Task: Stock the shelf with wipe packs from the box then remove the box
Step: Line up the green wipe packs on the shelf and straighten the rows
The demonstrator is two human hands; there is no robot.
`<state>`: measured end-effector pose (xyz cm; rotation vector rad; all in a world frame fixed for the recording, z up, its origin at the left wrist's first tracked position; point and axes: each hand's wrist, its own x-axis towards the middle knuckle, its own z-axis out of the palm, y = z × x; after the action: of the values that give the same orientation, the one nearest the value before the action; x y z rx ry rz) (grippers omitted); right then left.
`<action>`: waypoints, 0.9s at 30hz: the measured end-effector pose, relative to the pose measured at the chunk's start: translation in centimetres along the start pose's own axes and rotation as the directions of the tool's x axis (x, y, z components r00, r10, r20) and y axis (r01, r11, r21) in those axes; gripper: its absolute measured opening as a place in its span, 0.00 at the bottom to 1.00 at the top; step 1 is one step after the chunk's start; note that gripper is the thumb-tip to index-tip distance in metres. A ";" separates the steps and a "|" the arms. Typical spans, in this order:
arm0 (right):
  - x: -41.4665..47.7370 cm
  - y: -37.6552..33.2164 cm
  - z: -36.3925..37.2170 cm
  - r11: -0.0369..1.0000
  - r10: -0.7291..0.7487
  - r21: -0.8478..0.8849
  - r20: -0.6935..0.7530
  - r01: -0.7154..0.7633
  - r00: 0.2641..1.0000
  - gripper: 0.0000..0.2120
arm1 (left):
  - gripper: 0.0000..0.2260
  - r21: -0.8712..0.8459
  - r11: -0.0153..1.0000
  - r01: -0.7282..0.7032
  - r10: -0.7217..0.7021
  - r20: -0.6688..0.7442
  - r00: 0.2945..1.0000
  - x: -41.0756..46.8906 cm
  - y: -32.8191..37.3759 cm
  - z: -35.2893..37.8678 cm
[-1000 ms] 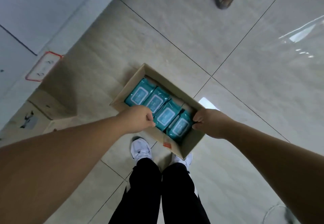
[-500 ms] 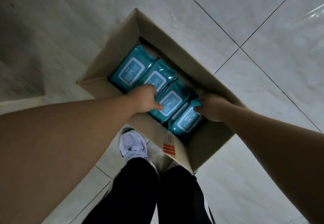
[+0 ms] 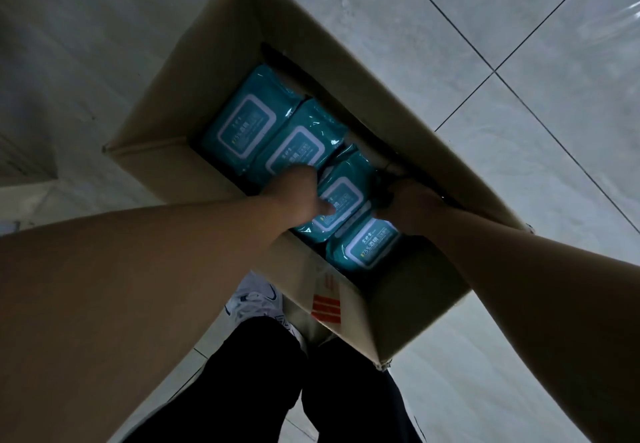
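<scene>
Box (image 3: 207, 72) sits on floor (image 3: 519, 27), four packs snug inside. Left hand (image 3: 301, 196) and right hand (image 3: 412, 207) each clamp grip on opposite ends of third wipe pack (image 3: 341, 189), likely to pry it free.

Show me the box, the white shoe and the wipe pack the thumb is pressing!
box (image 3: 214, 72): head view, on its bare cardboard wall, far left side.
white shoe (image 3: 252, 299): head view, on the shoe's top.
wipe pack (image 3: 346, 189): head view, on its white-framed label.

Lg pale glossy floor tiles (image 3: 519, 34) w/ thin dark grout lines (image 3: 464, 105), dim light, glare streak (image 3: 628, 9) upper rt.
</scene>
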<state>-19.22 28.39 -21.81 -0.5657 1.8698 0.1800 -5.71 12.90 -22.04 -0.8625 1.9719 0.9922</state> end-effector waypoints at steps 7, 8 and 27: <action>-1.3 0.5 0.2 0.998 -0.052 0.034 0.069 0.050 0.996 0.18 | 0.20 -0.033 0.999 -0.037 0.035 -0.044 0.998 -1.7 1.1 2.2; -1.4 0.5 0.2 0.997 -0.065 0.051 0.060 0.062 0.996 0.16 | 0.21 -0.044 0.999 -0.031 0.030 -0.033 0.999 -1.8 1.1 2.7; -14.2 -0.7 -4.9 0.976 -0.089 0.172 -0.260 0.137 0.962 0.06 | 0.20 -0.116 0.976 -0.186 0.173 -0.109 0.979 -8.8 2.9 -8.1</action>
<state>-19.23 30.04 -6.88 -0.5835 2.0647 -0.1507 -6.37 9.40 -10.28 -0.8253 2.1185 1.2090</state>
